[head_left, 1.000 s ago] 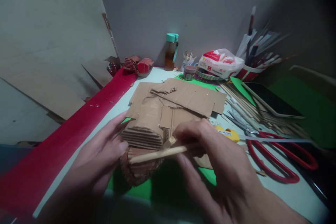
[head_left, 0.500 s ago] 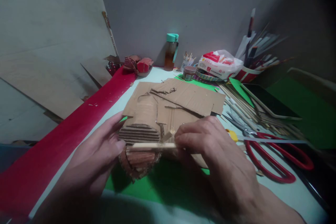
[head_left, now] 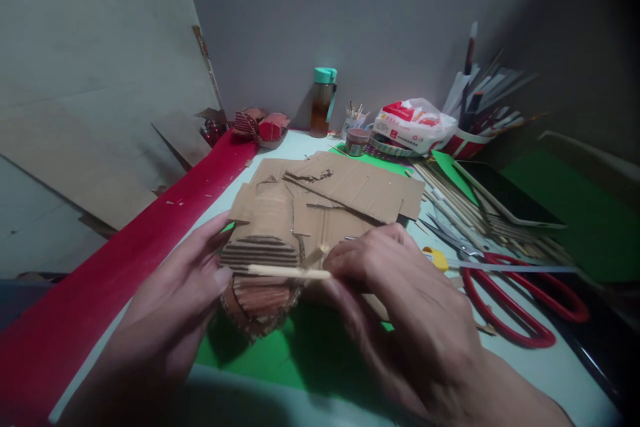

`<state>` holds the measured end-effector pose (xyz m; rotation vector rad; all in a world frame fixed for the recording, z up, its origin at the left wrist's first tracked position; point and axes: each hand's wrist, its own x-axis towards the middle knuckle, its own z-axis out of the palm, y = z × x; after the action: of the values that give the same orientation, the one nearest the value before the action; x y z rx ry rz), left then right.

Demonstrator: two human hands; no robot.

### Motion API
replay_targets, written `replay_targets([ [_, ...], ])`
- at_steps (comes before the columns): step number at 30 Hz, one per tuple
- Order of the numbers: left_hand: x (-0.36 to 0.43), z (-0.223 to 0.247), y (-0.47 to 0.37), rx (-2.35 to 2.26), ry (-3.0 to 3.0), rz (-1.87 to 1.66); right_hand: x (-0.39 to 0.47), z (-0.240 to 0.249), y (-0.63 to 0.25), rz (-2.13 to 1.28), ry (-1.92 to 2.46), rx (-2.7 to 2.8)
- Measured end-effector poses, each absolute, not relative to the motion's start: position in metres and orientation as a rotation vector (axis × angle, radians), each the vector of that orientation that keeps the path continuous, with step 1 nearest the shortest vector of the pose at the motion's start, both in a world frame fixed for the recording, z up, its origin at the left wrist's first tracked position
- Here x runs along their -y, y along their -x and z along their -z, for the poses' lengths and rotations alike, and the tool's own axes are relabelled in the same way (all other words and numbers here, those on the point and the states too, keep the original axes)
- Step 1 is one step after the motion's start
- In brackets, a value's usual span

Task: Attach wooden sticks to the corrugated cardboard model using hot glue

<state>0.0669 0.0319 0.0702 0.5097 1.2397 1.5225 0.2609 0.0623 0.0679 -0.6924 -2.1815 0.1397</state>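
My left hand [head_left: 180, 287] is closed on the left side of a cardboard model [head_left: 273, 220]. The model has a rounded top, a stack of corrugated layers at its front end and a reddish-brown curved part [head_left: 263, 300] below. A pale wooden stick [head_left: 280, 271] lies crosswise along the front of the layers. At the stick's right end, my right hand [head_left: 400, 293] has its fingers bent together, the fingertips against that end. A short, slanted stick piece [head_left: 316, 256] stands beside these fingertips. The palm side of my right hand is hidden.
Flat cardboard sheets [head_left: 360, 180] lie behind the model. To the right are red-handled scissors [head_left: 515, 300], a yellow-ended tool [head_left: 435, 258], wooden sticks [head_left: 450, 203] and a dark tablet [head_left: 510, 193]. A bottle [head_left: 323, 103], a jar [head_left: 358, 141] and a plastic bag [head_left: 415, 123] stand at the back.
The view has shifted slightly. The right fingertips have slid toward the stick's right end, which now shows, and the right thumb sits lower. My left hand keeps its hold on the model.
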Motion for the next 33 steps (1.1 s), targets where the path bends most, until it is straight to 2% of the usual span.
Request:
replay_targets([
  [6,-0.029,-0.076,-0.068,-1.348,-0.509,-1.448,-0.062,-0.069,-0.262,-0.219,0.751,2.199],
  [33,-0.030,-0.067,-0.061,-1.284,-0.507,-1.468,-0.061,-0.070,-0.260,-0.315,0.810,2.274],
])
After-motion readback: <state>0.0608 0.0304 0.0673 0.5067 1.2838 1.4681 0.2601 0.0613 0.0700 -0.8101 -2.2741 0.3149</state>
